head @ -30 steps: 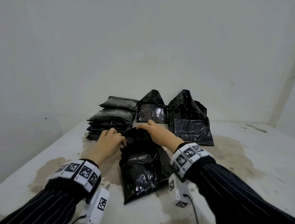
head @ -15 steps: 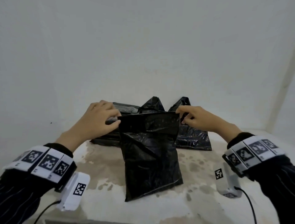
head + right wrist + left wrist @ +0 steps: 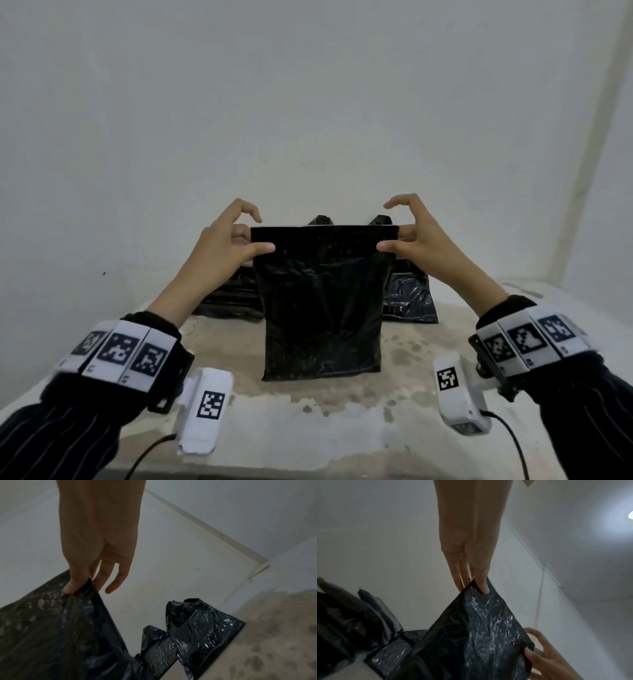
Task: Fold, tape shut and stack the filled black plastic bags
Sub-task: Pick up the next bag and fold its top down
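- Black plastic bag (image 3: 322, 301) hangs upright between both hands, its top edge pulled into a taut, straight horizontal line and its lower end just at the table (image 3: 308, 428); whether it touches cannot be told.
- Left hand (image 3: 226, 245) pinches the bag's upper left corner, thumb on the near face and fingers behind; the index finger arches free above the edge. In the left wrist view, the thumb (image 3: 482, 584) presses into the film at the corner.
- Right hand (image 3: 416, 240) pinches the upper right corner the same way, with its upper fingers crooked and lifted clear. In the right wrist view, two fingers (image 3: 116, 577) hang loose beside the pinch.
- The bag is a flat, roughly rectangular pouch of thin, glossy, crinkled film, speckled with pale dusty flecks, and fuller toward its lower half.
- Both wrists wear white bands (image 3: 123, 353) printed with black square markers over dark pinstriped sleeves (image 3: 58, 435); a small white camera unit (image 3: 205, 407) with a cable hangs under each.
- Behind the held bag, against the wall: on the left, a stack of flat folded bags (image 3: 229, 294), number unclear; on the right, two unsealed bags (image 3: 197, 626) with peaked, crumpled tops, side by side.
- The table is pale with rough brownish stains; the wall (image 3: 308, 102) is plain white.
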